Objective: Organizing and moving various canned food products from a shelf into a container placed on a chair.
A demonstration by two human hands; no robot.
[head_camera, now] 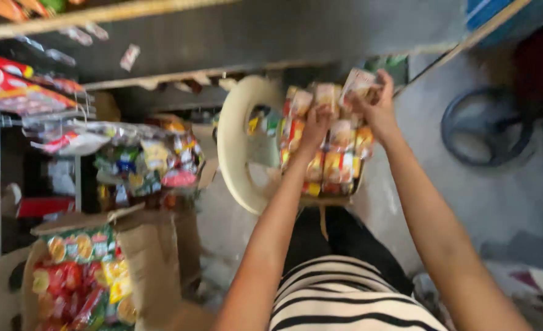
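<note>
Holding a strip of snack packets [333, 144], long axis running away from the body, above the lap: left hand [315, 125] gripping mid-strip, right hand [379, 104] fingers pinching the far packet. Lying beside it: cream plastic chair [238, 144].

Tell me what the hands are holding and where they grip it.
Right hand pinches a small pale snack packet by its edge; left hand rests on stacked orange-yellow packets.

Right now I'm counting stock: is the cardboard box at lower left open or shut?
Open. The cardboard box's flaps stand up, and snack packets show inside.
</note>
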